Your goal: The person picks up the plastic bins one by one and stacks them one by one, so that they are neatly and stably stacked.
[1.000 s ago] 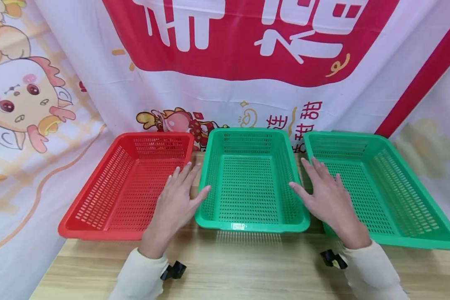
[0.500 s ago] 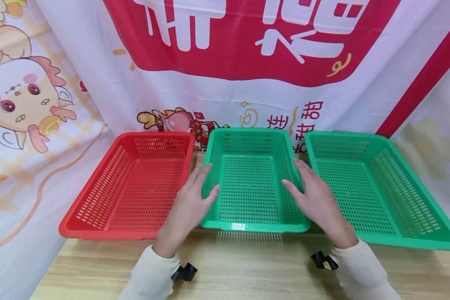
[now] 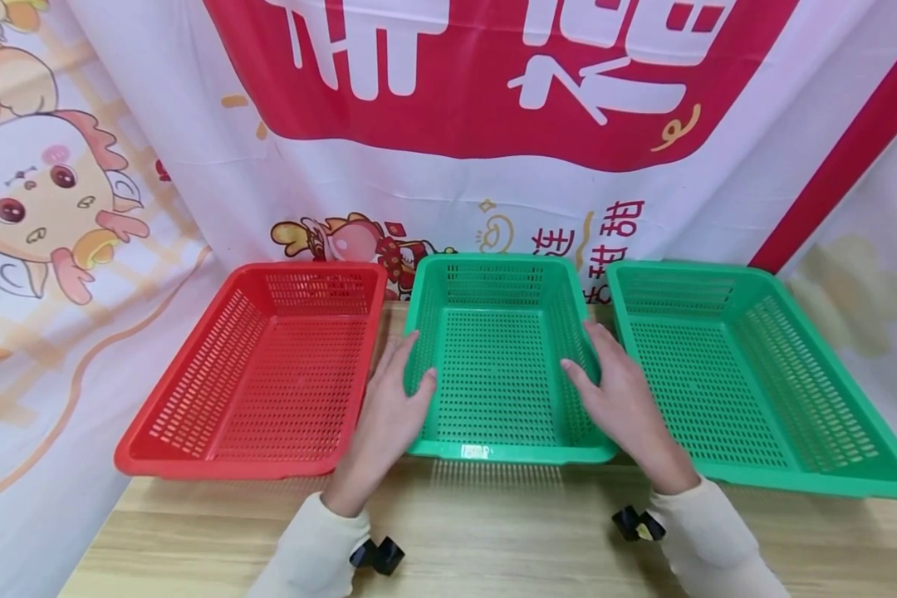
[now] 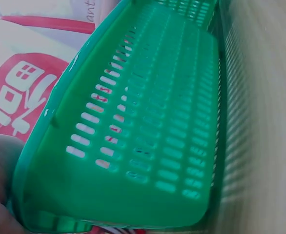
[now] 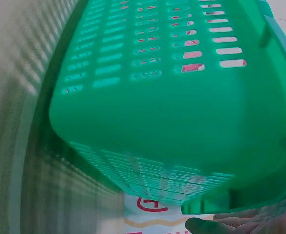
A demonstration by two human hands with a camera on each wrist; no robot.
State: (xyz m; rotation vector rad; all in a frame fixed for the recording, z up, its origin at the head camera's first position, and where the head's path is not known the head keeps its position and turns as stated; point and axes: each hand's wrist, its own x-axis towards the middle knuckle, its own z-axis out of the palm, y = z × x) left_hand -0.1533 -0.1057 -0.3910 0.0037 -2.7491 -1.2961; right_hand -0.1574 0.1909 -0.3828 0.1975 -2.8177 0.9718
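A green plastic basket (image 3: 493, 454) with slotted walls stands on the table between the two hands. My left hand (image 3: 394, 407) grips its left side, thumb over the rim and fingers along the outer wall. On the opposite side my right hand (image 3: 628, 397) holds the rim the same way, thumb inward. The left wrist view has the basket's slotted near wall (image 4: 148, 200) filling the middle, with part of the hand at the lower left rim. In the right wrist view, fingers (image 5: 250, 224) reach under the rim at the lower right.
A red basket (image 3: 247, 469) stands close on the left, and a second green basket (image 3: 815, 482) on the right. Behind them hangs a printed cloth (image 3: 448, 183). The wooden table's (image 3: 493, 540) front strip lies before the baskets.
Both hands have moved inward from beside the middle basket onto its side rims. Its left side has shifted slightly to the right; the outer baskets stay where they were.
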